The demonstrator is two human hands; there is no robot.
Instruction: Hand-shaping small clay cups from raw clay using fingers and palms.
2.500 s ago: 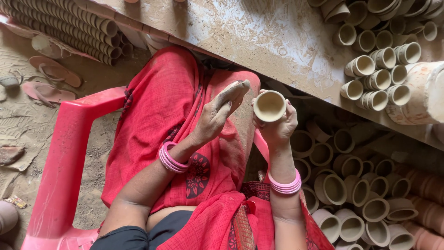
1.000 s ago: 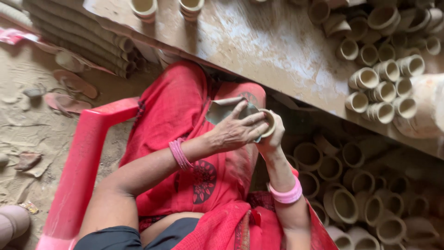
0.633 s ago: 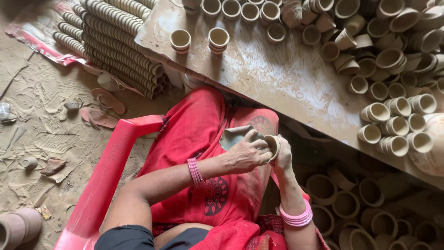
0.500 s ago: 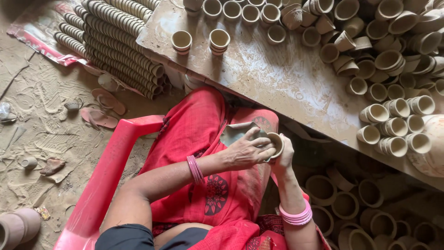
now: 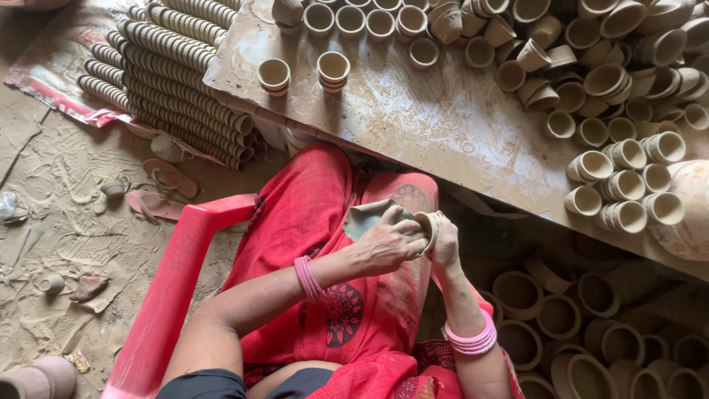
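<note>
My right hand [image 5: 446, 247] grips a small pale clay cup [image 5: 427, 228] over my lap, its mouth turned to the left. My left hand [image 5: 385, 245] is closed on a grey cloth [image 5: 364, 217] and presses it against the cup's rim and side. Both wrists carry pink bangles. I sit in a red plastic chair [image 5: 173, 292] in a red garment.
A dusty table [image 5: 413, 122] stands in front, with two short cup stacks [image 5: 274, 74] near its edge and heaps of clay cups [image 5: 628, 159] at its right. Long rows of nested cups [image 5: 177, 89] lie on the ground at left. More cups [image 5: 561, 318] crowd the floor at right.
My left hand has come down from a raised, open pose onto the cup with the cloth. Both hands have sunk toward my lap, and the view has tilted up onto the table.
</note>
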